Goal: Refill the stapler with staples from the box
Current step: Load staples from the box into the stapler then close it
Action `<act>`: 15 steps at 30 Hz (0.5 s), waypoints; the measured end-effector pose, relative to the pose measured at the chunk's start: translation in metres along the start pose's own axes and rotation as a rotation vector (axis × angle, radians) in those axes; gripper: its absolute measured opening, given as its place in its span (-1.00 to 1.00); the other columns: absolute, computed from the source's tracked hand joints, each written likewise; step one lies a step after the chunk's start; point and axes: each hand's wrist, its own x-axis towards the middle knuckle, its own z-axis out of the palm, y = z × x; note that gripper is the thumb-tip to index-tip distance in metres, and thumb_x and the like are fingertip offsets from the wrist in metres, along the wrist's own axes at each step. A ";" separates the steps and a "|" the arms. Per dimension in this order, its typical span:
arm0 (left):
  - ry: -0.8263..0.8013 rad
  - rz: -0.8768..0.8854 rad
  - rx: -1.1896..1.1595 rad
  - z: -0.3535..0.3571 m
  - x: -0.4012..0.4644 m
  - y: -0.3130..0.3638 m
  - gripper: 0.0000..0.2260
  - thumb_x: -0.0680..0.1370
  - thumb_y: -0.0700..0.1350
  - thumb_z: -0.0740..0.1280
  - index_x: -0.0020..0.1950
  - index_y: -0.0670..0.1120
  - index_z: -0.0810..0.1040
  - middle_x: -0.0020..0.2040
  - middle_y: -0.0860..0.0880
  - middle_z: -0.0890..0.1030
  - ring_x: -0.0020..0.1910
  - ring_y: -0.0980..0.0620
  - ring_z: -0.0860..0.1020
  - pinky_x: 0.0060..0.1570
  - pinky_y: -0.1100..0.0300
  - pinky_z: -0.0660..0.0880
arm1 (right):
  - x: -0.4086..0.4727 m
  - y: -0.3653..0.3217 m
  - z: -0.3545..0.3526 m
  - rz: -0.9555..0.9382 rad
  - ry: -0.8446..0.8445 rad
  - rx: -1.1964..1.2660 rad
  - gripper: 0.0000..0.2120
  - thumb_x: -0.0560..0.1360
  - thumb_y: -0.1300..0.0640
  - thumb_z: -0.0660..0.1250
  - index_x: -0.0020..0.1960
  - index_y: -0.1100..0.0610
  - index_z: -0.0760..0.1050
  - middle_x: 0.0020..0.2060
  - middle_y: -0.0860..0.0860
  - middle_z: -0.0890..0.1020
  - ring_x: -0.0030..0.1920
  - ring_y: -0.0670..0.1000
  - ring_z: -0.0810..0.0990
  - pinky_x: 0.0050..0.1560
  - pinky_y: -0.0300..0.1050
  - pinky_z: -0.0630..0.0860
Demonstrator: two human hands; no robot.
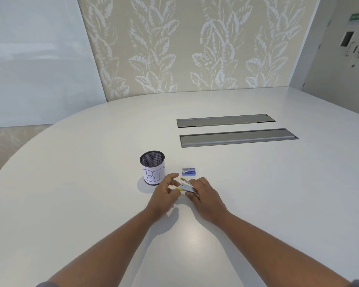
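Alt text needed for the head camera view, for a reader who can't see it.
Two bare hands, left hand and right hand, hold a small grey-and-yellow stapler opened above a white oval table. Just beyond sit a small blue staple box and a black mesh cup labelled BIN.

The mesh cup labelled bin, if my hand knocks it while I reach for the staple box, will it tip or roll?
The mesh cup looks light, so a knock would likely slide or tip it. Upright on a flat base, it seems fairly stable. Once on its side, its round wall would probably let it roll across the smooth table.

stapler (pixel 186 186) partly hidden by hands, box (pixel 188 171) print too small, bin label (pixel 154 175) partly covered
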 end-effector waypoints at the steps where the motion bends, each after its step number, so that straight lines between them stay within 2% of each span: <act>1: -0.009 0.052 0.101 -0.002 -0.002 -0.002 -0.45 0.44 -0.21 0.28 0.41 0.11 0.42 0.14 0.09 0.55 -0.29 0.04 0.50 -0.30 0.22 0.54 | 0.001 0.001 0.000 -0.002 0.001 0.005 -0.64 0.63 -0.01 0.26 0.38 0.08 0.43 0.14 -0.01 0.45 0.06 0.05 0.55 0.06 0.01 0.52; 3: -0.021 0.145 0.258 -0.003 -0.006 -0.004 -0.37 0.46 -0.27 0.33 0.47 0.18 0.36 0.24 0.22 0.49 -0.21 0.02 0.54 -0.14 0.24 0.58 | 0.001 0.002 0.000 -0.018 -0.001 0.008 -0.64 0.62 0.04 0.27 0.39 0.11 0.43 0.15 0.01 0.45 0.09 0.06 0.54 0.09 0.01 0.53; 6: -0.029 0.221 0.385 -0.006 -0.005 -0.002 -0.37 0.50 -0.22 0.43 0.50 0.19 0.34 0.30 0.36 0.39 -0.12 0.08 0.57 -0.05 0.41 0.51 | 0.001 0.004 0.002 -0.041 -0.012 0.001 -0.63 0.62 0.07 0.28 0.41 0.12 0.42 0.19 0.00 0.45 0.13 0.04 0.54 0.15 0.00 0.52; 9: -0.042 0.247 0.445 -0.011 -0.001 -0.001 -0.44 0.51 -0.19 0.48 0.47 0.10 0.44 0.33 0.22 0.46 -0.13 0.16 0.56 -0.03 0.49 0.45 | 0.000 0.006 0.004 -0.076 -0.023 -0.025 -0.62 0.62 0.05 0.26 0.42 0.10 0.42 0.21 -0.04 0.45 0.15 0.02 0.53 0.16 -0.02 0.51; 12: -0.037 0.231 0.439 -0.015 -0.001 0.000 -0.51 0.49 -0.18 0.50 0.38 0.10 0.52 0.22 0.12 0.55 -0.09 0.14 0.56 -0.04 0.41 0.46 | -0.001 0.005 0.003 -0.092 -0.031 -0.027 -0.60 0.62 0.05 0.27 0.43 0.10 0.41 0.23 -0.04 0.46 0.17 0.00 0.52 0.17 -0.05 0.50; 15: -0.028 0.205 0.462 -0.019 0.000 -0.001 -0.54 0.47 -0.13 0.53 0.33 0.12 0.53 0.21 0.11 0.56 0.02 0.10 0.57 0.00 0.36 0.45 | 0.000 0.005 0.001 -0.068 -0.027 0.033 -0.58 0.59 0.09 0.31 0.44 0.10 0.41 0.22 -0.01 0.52 0.19 0.00 0.50 0.23 -0.09 0.45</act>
